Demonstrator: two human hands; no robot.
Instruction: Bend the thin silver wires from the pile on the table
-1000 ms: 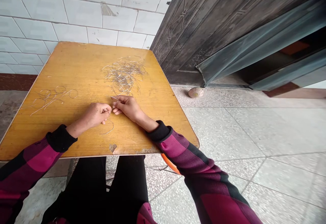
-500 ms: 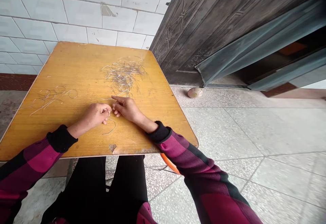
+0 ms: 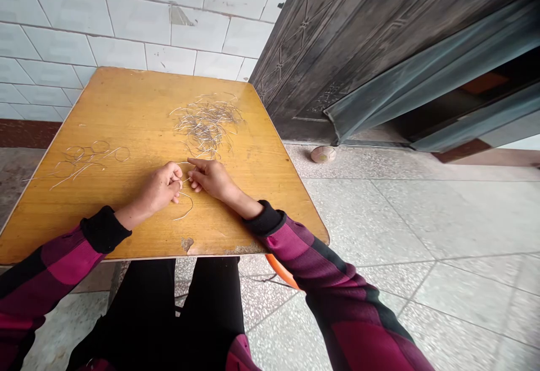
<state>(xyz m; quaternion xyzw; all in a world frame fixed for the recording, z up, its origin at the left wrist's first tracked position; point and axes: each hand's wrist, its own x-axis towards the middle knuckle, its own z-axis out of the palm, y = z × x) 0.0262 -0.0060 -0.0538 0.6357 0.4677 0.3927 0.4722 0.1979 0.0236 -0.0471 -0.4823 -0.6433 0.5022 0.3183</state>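
My left hand (image 3: 163, 186) pinches a thin piece of wire (image 3: 190, 207), whose curved tail hangs below the fingers over the tabletop. Just to its right, my right hand (image 3: 210, 179) has its thumb and fingers closed on the same wire, with the index finger pointing left. A short stretch of wire spans the small gap between both hands. Beyond my right hand lies a tangled heap of loose wires (image 3: 206, 123). Several wires with looped ends (image 3: 90, 157) rest on the table's left side.
The yellow wooden table (image 3: 126, 107) has a chipped front edge and stands against a white tiled wall (image 3: 122, 17). To the right are a dark carved wooden door (image 3: 312, 67), a grey-green curtain (image 3: 379, 101) and a round pale object (image 3: 323, 154) on the floor.
My left hand has turned slightly and shifted a little, its fingers still pinching the wire. The right hand stays almost in place. The wire's tail has moved slightly up and right.
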